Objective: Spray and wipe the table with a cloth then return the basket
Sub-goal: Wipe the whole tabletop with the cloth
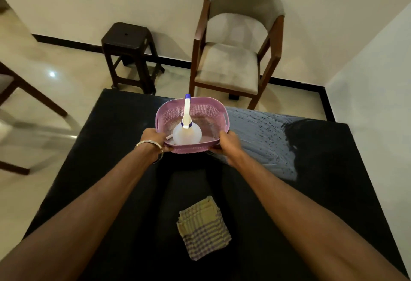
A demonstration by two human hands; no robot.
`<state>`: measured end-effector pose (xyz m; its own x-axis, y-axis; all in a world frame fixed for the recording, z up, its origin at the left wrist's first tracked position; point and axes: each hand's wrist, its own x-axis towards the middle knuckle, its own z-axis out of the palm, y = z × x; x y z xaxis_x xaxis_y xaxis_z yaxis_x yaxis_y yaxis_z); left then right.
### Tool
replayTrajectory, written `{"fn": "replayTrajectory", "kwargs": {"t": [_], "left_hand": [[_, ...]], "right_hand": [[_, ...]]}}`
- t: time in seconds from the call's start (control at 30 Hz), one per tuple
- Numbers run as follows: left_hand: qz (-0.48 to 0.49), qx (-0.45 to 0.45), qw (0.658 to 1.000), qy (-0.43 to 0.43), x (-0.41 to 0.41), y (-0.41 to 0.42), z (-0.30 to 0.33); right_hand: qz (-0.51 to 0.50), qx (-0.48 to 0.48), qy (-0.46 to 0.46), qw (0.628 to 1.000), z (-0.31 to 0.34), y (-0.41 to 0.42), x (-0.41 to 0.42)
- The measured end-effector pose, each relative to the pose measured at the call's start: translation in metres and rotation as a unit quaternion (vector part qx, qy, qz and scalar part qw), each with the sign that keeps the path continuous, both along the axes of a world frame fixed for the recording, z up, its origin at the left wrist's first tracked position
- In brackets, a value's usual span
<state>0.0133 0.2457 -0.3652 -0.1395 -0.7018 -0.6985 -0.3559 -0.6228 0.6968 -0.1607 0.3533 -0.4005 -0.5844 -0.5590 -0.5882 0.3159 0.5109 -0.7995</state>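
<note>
The pink basket (192, 111) sits at the far middle of the black counter (111, 169), with a white spray bottle (186, 132) lying inside it. The left hand (153, 136) and right hand (229, 141) each grip the basket's near rim at opposite corners. A folded checked cloth (203, 228) lies on the counter nearer the person, between the forearms, and a wet smeared patch (262, 138) shows right of the basket.

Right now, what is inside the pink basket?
Inside the pink basket a white spray bottle lies with its blue-tipped nozzle pointing away. The left hand and the right hand grip the near rim. The floor under the bottle is hidden.
</note>
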Motion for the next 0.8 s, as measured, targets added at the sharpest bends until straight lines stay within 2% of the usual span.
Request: {"fn": "replayTrajectory", "kwargs": {"t": [0.47, 0.8], "left_hand": [[0.127, -0.015, 0.990, -0.053, 0.136, -0.029, -0.003], [0.182, 0.008, 0.983, -0.037, 0.177, -0.024, -0.015]], "right_hand": [[0.116, 0.016, -0.037, 0.992, -0.006, -0.069, 0.121], [0.155, 0.028, -0.049, 0.986, -0.018, -0.080, 0.156]]}}
